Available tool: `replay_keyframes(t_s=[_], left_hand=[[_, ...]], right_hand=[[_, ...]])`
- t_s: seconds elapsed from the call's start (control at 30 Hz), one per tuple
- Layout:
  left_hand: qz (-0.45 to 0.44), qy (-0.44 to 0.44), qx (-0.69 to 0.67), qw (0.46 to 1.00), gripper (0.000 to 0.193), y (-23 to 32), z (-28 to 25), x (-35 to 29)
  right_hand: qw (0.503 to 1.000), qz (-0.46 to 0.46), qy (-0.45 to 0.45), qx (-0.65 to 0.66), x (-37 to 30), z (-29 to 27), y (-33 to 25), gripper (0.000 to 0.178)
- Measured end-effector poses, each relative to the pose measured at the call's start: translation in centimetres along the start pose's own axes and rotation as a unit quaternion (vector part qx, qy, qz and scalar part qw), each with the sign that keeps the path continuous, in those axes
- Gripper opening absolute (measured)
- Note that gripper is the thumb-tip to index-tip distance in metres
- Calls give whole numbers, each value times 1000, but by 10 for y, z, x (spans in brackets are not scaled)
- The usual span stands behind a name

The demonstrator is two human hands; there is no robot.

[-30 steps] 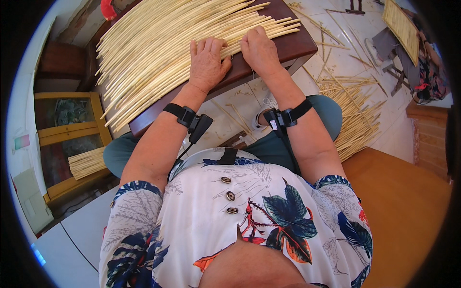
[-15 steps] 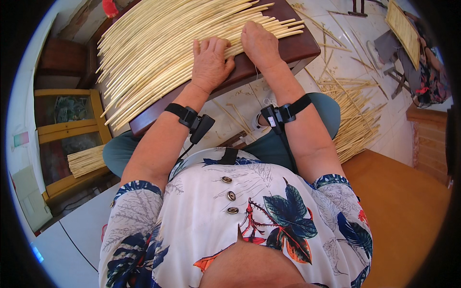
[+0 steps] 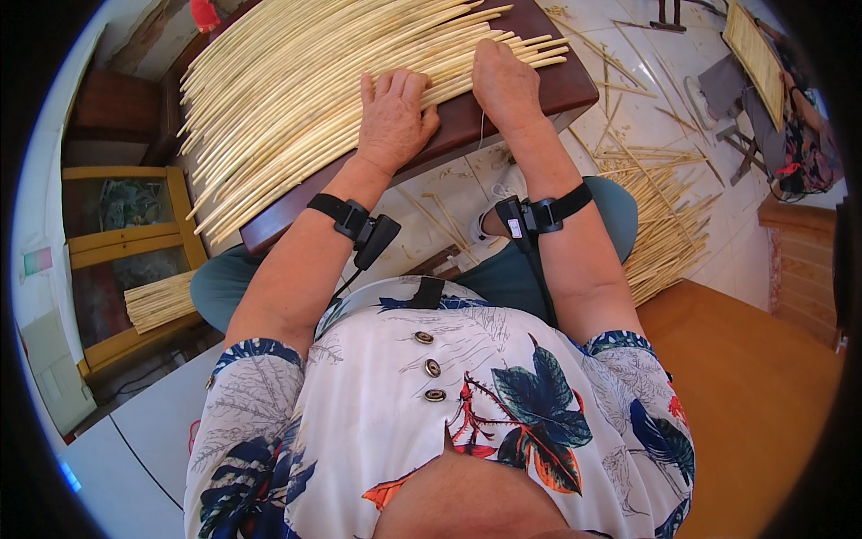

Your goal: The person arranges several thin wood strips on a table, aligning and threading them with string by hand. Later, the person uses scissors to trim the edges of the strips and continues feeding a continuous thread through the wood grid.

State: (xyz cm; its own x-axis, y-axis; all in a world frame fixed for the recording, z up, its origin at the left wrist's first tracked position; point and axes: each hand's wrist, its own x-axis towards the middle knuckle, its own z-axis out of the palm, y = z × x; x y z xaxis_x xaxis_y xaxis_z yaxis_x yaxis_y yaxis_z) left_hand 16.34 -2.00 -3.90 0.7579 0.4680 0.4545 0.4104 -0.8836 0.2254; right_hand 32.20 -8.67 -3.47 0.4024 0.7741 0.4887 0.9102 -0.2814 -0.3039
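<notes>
A wide row of pale, peeled plant stalks lies side by side on a dark red-brown table. My left hand rests on the near edge of the row, its fingers slightly spread over the stalks and its thumb toward the right. Farther right, my right hand is closed in a pinch at the stalks near their right ends. From beneath it hangs a fine pale thread; the fingertips are turned away, so what else they may hold is hidden.
A heap of loose stalks covers the floor at right, with scattered ones beyond. Another person sits at the far right behind a stalk panel. A yellow-framed cabinet stands left, beside a stalk bundle.
My right hand has moved a little to the right along the stalks, still closed. My left hand has stayed in place on the row.
</notes>
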Motion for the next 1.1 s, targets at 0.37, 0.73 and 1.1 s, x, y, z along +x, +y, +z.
replay_keyframes(t_s=[0.37,0.73,1.1], left_hand=[[-1,-3,9,1000,33,-2,1,-1],[-1,-13,6,1000,29,0,-2,0],[-6,-23,6,1000,26,1,-3,0]], right_hand=[[999,25,1,29,-1,-6,8,10],[996,73,-45,5,-1,-16,8,11],[993,100,-57,-2,1,-13,9,19]])
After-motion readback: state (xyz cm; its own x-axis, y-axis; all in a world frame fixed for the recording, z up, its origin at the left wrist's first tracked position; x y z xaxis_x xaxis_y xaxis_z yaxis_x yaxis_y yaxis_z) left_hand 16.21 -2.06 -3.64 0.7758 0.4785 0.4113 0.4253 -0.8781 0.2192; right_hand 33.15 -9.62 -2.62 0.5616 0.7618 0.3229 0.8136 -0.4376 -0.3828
